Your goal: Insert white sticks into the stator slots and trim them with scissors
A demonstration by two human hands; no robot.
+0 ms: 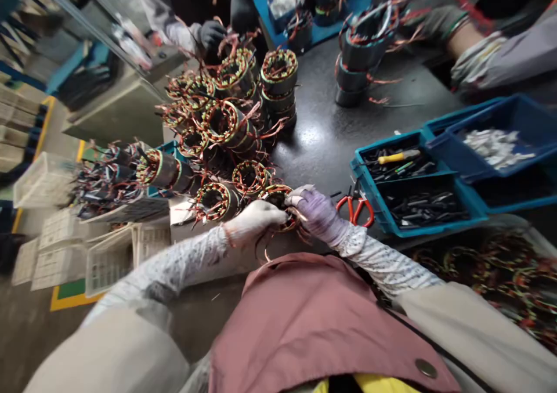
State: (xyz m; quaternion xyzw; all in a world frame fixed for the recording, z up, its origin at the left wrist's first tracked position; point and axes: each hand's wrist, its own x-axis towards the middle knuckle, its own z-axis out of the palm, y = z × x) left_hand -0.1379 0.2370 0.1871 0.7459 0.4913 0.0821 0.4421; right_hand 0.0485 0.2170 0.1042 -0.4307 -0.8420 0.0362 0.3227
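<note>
Close in front of my body, a motor stator [278, 192] with copper windings and loose wire ends stands at the table's near edge. My left hand [260, 221], in a white glove, is closed at its left side, fingertips pinched at the near rim. On the other side my right hand [319, 214], in a purple-tinted glove, is closed too, its fingers bent over the rim and the wires. Both hands partly cover the stator, so the exact wire between the fingertips is hidden. Red-handled scissors [355, 208] lie just right of my right hand.
Several stators [226, 126] are stacked to the left on the dark table [317, 143]. Blue bins [418, 230] with black pieces and a yellow-handled tool [392, 158] stand right, beside a bin of white parts [500, 148]. Co-workers' gloved hands [212, 35] work opposite. White crates [108, 265] stand left.
</note>
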